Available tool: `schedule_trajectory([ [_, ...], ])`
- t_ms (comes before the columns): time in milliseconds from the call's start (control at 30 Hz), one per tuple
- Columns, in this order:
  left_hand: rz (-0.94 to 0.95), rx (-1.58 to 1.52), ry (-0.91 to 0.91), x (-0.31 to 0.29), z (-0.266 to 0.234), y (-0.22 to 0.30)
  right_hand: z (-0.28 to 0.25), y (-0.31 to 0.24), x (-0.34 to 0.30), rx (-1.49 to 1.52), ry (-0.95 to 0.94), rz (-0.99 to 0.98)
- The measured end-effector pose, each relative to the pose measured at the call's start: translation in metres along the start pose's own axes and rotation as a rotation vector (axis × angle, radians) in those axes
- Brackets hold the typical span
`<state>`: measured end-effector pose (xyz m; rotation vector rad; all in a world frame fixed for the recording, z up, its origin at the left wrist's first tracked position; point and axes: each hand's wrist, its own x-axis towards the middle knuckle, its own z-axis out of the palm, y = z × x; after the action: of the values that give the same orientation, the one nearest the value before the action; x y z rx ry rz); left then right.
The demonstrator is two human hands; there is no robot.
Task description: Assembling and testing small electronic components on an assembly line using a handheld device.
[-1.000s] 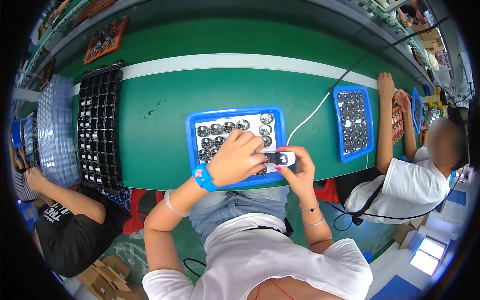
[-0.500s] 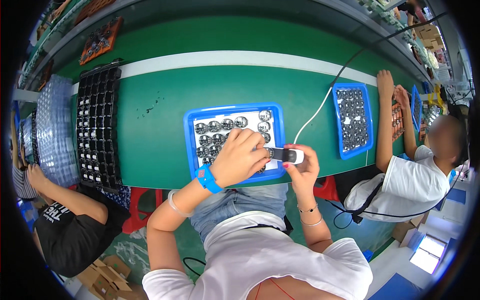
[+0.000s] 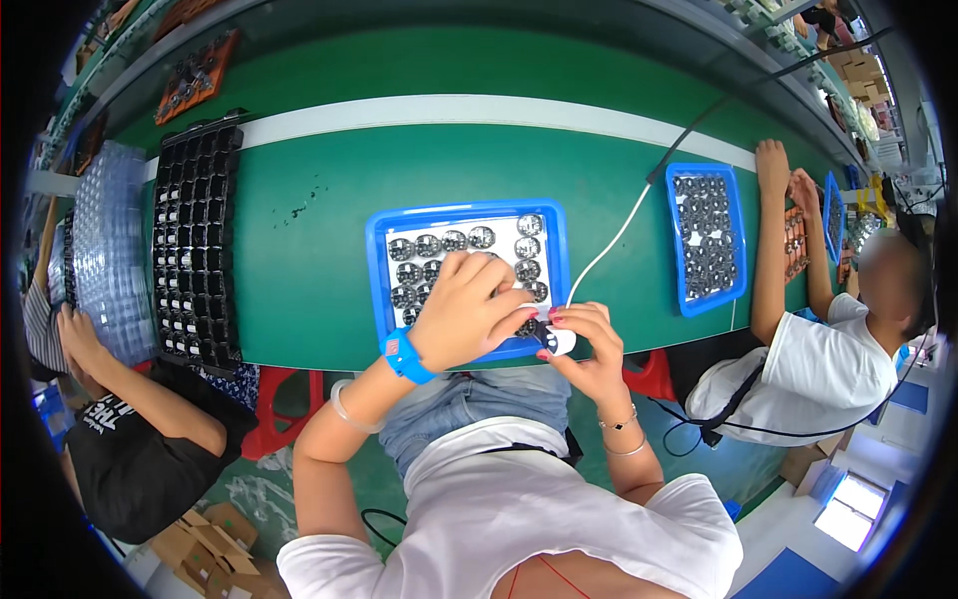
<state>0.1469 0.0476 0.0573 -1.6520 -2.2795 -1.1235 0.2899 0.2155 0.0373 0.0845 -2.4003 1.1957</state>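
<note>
In front of me lies a blue tray [image 3: 378,252] lined with white, holding several small round black parts [image 3: 454,241] in rows. My right hand [image 3: 591,351] grips a small black-and-white device [image 3: 561,339] at the tray's near right edge, thumb below and fingers above. A white cable [image 3: 617,240] runs up from it. My left hand [image 3: 467,307] is over the tray with fingers curled and thumb and fingertips together, close to the device's dark end. A round black part [image 3: 528,327] shows by those fingertips; whether they hold it is hidden.
On the green table [image 3: 309,270], a black compartment tray [image 3: 195,250] and stacked clear plastic trays [image 3: 108,260] stand left. Another filled blue tray [image 3: 741,235] lies right. Co-workers sit on both sides. An orange tray [image 3: 200,78] lies far left.
My right hand and the device have moved slightly left and down, and the device has turned, showing less of its black part. My left hand has shifted slightly left. The cable has swung left.
</note>
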Motion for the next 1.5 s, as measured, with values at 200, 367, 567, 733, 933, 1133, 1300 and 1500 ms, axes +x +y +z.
schedule_trajectory([
  [200, -0.057, -0.035, -0.107, -0.020, -0.005, 0.013, 0.000, 0.002, 0.000, 0.042, 0.021, 0.007],
  [367, -0.033, -0.004, -0.101, -0.021, 0.003, 0.018, 0.000, 0.003, -0.001, 0.045, 0.018, 0.021],
  [567, -0.033, 0.040, -0.121, -0.021, 0.007, 0.019, 0.001, 0.009, -0.012, 0.206, 0.142, 0.119],
  [733, 0.045, 0.161, -0.149, -0.015, 0.014, 0.023, -0.002, 0.008, -0.001, 0.674, 0.489, 0.250],
  [933, -0.035, 0.050, -0.084, -0.014, 0.010, 0.028, 0.014, 0.006, 0.069, 0.205, 0.164, 0.065],
  [1133, -0.210, 0.085, 0.100, -0.021, -0.019, 0.005, 0.028, 0.015, 0.085, -0.007, 0.096, 0.032],
  [1300, -0.267, 0.164, 0.165, -0.004, -0.031, -0.018, 0.032, 0.013, 0.085, -0.046, 0.077, 0.045],
  [1500, -0.175, 0.140, 0.040, 0.017, -0.026, -0.035, 0.037, 0.022, 0.078, 0.305, 0.176, 0.183],
])
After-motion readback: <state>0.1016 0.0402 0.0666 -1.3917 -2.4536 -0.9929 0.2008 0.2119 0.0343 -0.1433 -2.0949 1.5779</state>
